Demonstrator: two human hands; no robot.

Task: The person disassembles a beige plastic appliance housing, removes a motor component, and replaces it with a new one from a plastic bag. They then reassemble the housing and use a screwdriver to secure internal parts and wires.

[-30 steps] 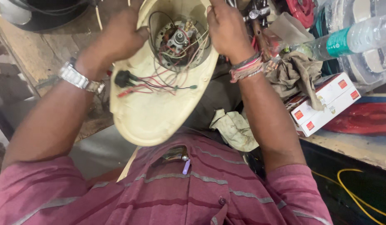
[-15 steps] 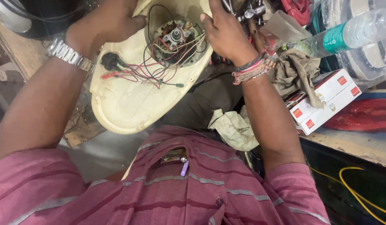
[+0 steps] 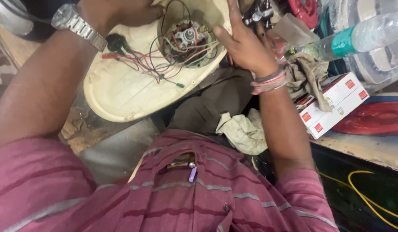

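— What's held?
— A cream plastic housing, oval, open side up, tilted; left hand grips its far rim, right hand presses its right edge.
— Inside?
— A motor between the grips; red, black and white wires trail below the left grip.

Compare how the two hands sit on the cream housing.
The left hand curls over the cream housing's top edge; the right hand lies open-palmed against its side. The left wrist wears a metal watch, the right thread bands. Both touch the housing.
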